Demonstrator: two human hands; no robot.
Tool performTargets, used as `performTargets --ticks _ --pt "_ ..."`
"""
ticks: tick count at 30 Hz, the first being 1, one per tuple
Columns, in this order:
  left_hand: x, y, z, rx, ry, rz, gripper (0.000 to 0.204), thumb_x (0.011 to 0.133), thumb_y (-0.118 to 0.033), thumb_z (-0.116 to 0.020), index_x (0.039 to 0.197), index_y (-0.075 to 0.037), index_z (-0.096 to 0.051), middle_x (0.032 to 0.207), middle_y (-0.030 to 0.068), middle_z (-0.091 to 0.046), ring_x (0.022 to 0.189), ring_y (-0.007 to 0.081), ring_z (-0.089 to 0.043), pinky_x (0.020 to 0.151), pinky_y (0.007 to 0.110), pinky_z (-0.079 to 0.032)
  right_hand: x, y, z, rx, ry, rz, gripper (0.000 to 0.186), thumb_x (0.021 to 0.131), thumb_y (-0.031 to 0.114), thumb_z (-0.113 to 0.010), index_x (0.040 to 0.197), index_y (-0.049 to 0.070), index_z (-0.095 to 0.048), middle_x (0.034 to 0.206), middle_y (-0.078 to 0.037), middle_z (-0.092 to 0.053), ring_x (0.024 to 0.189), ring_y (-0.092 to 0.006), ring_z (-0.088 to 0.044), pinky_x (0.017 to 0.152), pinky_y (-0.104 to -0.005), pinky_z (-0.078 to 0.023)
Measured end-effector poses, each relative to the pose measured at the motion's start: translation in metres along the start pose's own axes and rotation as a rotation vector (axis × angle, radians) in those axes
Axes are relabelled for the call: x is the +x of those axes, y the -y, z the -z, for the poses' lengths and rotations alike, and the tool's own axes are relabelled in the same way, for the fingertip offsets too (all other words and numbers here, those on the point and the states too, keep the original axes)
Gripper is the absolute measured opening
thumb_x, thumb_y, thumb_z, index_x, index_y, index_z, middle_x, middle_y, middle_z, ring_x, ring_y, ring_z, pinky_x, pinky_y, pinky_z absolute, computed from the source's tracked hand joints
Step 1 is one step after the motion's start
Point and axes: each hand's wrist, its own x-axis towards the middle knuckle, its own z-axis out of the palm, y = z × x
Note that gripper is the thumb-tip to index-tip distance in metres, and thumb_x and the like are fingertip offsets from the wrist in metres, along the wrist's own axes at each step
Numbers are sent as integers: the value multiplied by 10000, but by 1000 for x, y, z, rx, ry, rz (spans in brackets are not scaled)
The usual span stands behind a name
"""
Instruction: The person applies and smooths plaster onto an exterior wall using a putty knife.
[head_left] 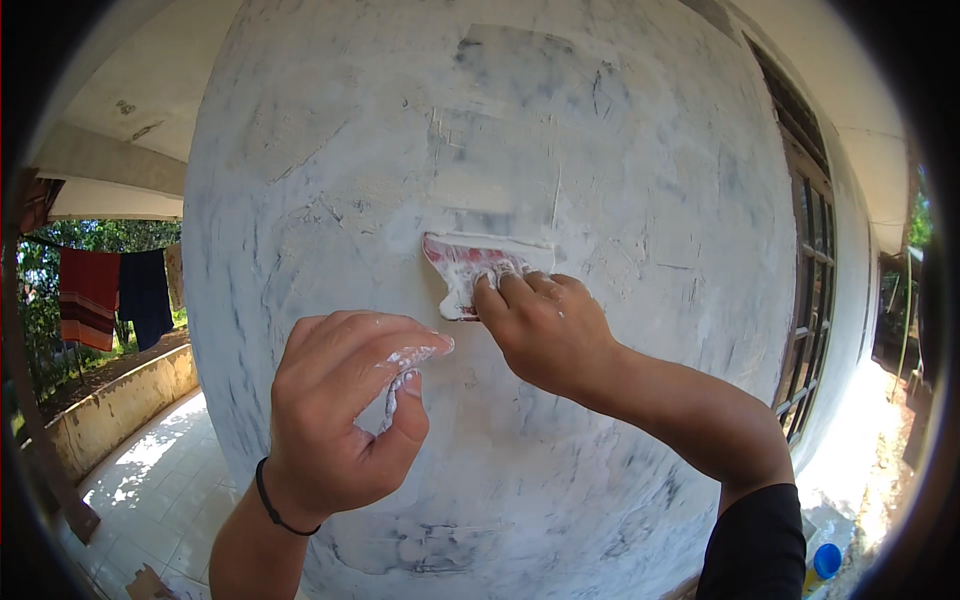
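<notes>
My right hand (545, 325) grips a red putty knife (465, 268), a wide flat scraper coated with white paste. Its broad upper edge lies against the wall (370, 220), with a thick line of paste along it. White smears cover the fingers of that hand. My left hand (350, 410) hovers lower and to the left, in front of the wall. Its fingers are bent, with a gap between them and the thumb, and nothing is visibly held. Paste sticks to its index finger and thumb. The wall carries uneven white and grey patches, with ridges and scrape marks.
A barred window (805, 250) is set into the wall's right side. At the left, striped cloth (88, 297) and dark cloth (145, 297) hang above a low wall (120, 405). Pale floor tiles (160, 490) lie below. A blue-topped container (826, 560) stands at lower right.
</notes>
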Motion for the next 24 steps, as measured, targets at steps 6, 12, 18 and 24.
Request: performTargets --ticks 6,12,18,24 --pt "3 -3 9 16 10 -32 204 690 6 -495 836 19 -635 870 139 -655 780 262 -620 711 316 -462 48 -30 52 322 479 -312 166 716 7 -556 845 3 -658 737 -207 -629 667 -350 -617 627 -410 -505" --pt "5 -7 13 39 15 -3 198 694 -6 -500 826 -2 -646 862 112 -665 769 239 -621 708 315 -423 103 -94 41 282 372 -393 356 709 -53 -545 1052 -10 -633 901 -224 -648 828 -351 -622 742 -406 -484" --pt "6 -7 13 90 47 9 190 708 -21 -496 826 -4 -645 860 106 -667 761 227 -621 730 328 -387 143 -122 63 165 151 -353 361 714 8 -570 1071 -3 -624 881 -219 -649 793 -374 -620 737 -408 -493" --pt "4 -6 16 87 22 -5 197 705 -8 -489 829 1 -642 861 106 -667 757 228 -619 737 328 -388 100 -79 14 -150 47 -186 62 749 36 -564 784 23 -612 728 -137 -632 684 -298 -646 611 -388 -527"
